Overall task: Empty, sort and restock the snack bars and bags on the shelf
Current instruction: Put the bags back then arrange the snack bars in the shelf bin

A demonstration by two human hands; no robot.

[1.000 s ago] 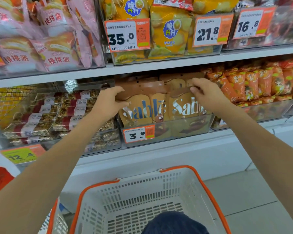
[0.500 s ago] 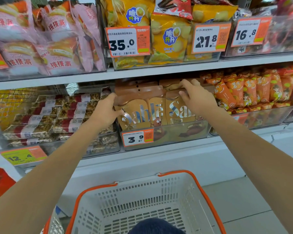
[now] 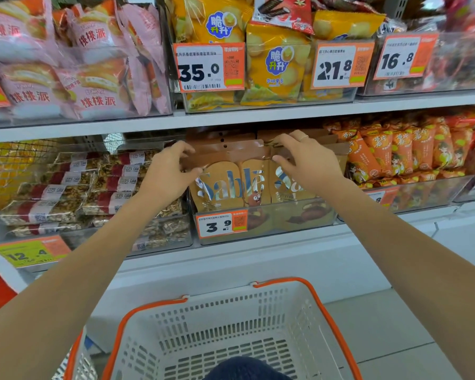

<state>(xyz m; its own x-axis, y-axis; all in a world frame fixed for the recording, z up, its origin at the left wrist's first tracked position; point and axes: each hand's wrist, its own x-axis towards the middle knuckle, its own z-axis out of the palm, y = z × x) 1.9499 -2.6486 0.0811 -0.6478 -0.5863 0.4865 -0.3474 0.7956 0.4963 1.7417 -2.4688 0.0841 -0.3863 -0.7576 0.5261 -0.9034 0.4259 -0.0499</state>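
- Left hand (image 3: 166, 175) grips the top left edge of the front brown Sable bag (image 3: 225, 185); fingers curled over the header.
- Right hand (image 3: 309, 163) pinches the neighbouring Sable bag (image 3: 281, 185) at its top.
- Both bags stand upright in a clear bin (image 3: 272, 223) on the shelf (image 3: 231, 119).
- White basket (image 3: 299, 311), orange rim, sits below.

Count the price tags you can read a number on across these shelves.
5: 35.0 tag, 21.8 tag and 16.8 tag on the upper shelf; 12.4 tag and 3.9 tag below. Others at the right are cut off or blurred.
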